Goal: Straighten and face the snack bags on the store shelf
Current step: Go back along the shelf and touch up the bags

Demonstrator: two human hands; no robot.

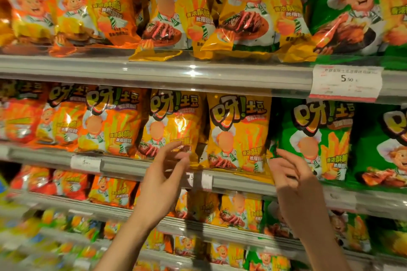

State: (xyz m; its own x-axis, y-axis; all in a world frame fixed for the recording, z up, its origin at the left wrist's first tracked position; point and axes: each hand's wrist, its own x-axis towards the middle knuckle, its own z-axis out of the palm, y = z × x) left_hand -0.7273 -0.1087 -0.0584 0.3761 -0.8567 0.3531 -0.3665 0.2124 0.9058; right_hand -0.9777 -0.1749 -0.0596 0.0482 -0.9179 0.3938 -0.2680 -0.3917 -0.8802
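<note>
Two yellow snack bags (239,136) stand side by side on the middle shelf (242,185), and your hands flank the right one. Your left hand (163,180) hovers wide and empty, fingers near the lower corner of the neighbouring yellow bag (171,125). Your right hand (295,178) is spread too, holding nothing, at the seam with the green bag (317,141). You seem mid-reach; next, take both edges and square it forward.

The person's left hand (164,174) and right hand (293,179) are bare, with no gloves, and no rings or watch show. Both forearms are uncovered as far as the picture's lower edge; no sleeve shows. The fingers are slim, with short nails.
</note>
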